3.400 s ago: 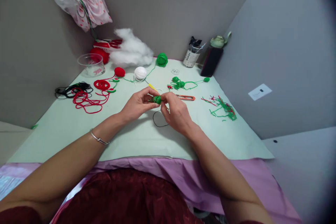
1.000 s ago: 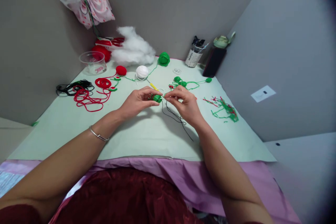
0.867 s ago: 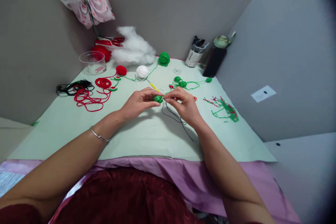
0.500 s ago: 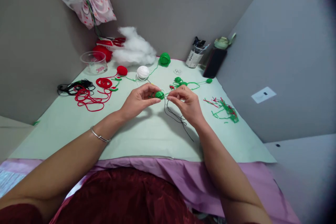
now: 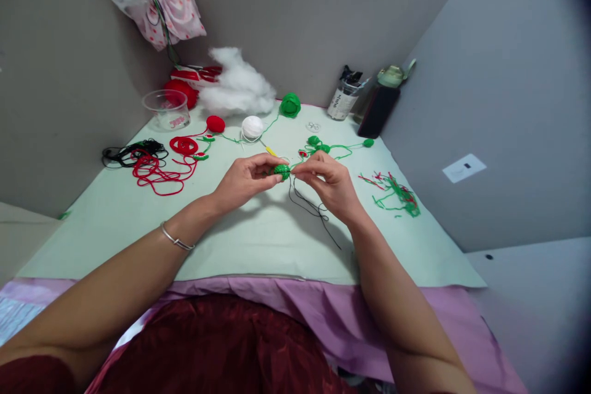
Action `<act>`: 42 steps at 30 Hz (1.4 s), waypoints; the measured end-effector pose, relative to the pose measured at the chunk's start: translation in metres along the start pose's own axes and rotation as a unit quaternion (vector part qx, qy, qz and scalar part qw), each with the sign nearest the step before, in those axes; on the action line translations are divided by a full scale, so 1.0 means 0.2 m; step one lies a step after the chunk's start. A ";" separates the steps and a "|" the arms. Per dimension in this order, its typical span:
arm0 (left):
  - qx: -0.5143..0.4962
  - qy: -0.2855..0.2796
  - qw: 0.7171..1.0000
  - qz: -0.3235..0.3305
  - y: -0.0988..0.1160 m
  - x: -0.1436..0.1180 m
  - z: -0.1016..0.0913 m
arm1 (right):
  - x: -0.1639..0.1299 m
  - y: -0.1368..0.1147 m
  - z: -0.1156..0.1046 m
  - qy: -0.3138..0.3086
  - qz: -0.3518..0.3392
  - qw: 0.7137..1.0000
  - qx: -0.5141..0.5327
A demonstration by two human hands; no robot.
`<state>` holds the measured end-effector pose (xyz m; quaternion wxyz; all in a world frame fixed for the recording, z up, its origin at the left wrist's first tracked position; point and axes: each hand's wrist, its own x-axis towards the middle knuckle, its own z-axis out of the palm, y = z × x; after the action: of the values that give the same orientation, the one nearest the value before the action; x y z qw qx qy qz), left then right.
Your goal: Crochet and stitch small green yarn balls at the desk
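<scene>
Green crochet ball (image 5: 281,170), pinched by left hand (image 5: 244,180), right hand (image 5: 330,186) touching it

Little print shows, and none of it reads clearly. The clear plastic cup (image 5: 167,109) at the back left carries red lettering — too blurred to make out — and the small jar (image 5: 340,103) by the wall has a white label with dark print, likewise too small to read.

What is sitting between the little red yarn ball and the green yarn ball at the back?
In the head view, a white yarn ball sits between the red yarn ball and the green yarn ball.
</scene>
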<state>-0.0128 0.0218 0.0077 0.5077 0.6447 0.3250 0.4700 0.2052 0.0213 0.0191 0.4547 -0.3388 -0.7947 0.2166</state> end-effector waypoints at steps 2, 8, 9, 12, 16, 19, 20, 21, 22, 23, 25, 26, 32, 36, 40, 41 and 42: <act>-0.019 -0.006 1.000 -0.005 0.00 0.00 0.01 | 0.00 0.00 0.01 0.005 0.011 1.000 0.007; -0.036 0.007 0.999 0.016 0.00 0.00 0.02 | 0.00 -0.01 0.03 0.004 0.031 0.999 0.019; -0.035 0.008 0.999 0.019 0.00 0.00 0.02 | 0.00 -0.01 0.02 0.003 0.032 0.999 0.030; -0.038 0.007 0.999 0.023 -0.01 0.00 0.01 | 0.00 -0.01 0.01 0.001 0.042 0.997 0.064; -0.038 0.015 0.999 0.024 -0.01 0.00 0.00 | 0.00 -0.01 0.02 -0.002 0.090 0.992 0.093; -0.038 0.022 0.999 0.021 -0.01 0.00 0.01 | 0.00 -0.02 0.05 -0.003 0.133 0.980 0.150; -0.039 0.023 0.999 0.018 -0.01 0.00 0.02 | 0.00 -0.03 0.06 -0.001 0.142 0.975 0.168; -0.040 0.023 0.999 0.015 -0.01 0.00 0.02 | 0.00 -0.03 0.07 0.002 0.148 0.972 0.181; -0.042 0.023 0.999 0.013 -0.01 0.00 0.02 | 0.00 -0.03 0.08 0.007 0.153 0.970 0.187; -0.043 0.024 0.999 0.013 -0.01 0.00 0.02 | 0.01 -0.03 0.08 0.012 0.158 0.970 0.185; -0.041 0.026 0.999 0.015 -0.02 0.00 0.02 | 0.01 -0.03 0.09 0.022 0.171 0.970 0.170; -0.037 0.028 0.999 0.018 -0.02 0.00 0.03 | 0.01 -0.02 0.09 0.024 0.179 0.970 0.163; -0.006 0.032 0.999 0.022 -0.04 0.01 0.03 | -0.01 -0.07 0.10 0.024 0.194 0.965 0.177; 0.024 0.033 0.998 0.037 -0.07 0.01 0.03 | -0.02 -0.10 0.14 0.025 0.082 0.996 -0.039; 0.081 0.026 0.994 0.062 -0.08 0.01 0.03 | -0.03 -0.10 0.15 0.005 0.011 0.977 -0.212; 0.096 0.022 0.993 0.066 -0.09 0.01 0.03 | -0.02 -0.11 0.15 0.009 0.012 0.979 -0.201; 0.111 0.019 0.991 0.070 -0.09 0.01 0.02 | -0.01 -0.13 0.13 0.017 0.022 0.987 -0.161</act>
<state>-0.0067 0.0264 -0.0088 0.3926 0.7093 0.3391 0.4772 0.1749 0.0011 0.0221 0.4032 -0.4284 -0.8037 0.0897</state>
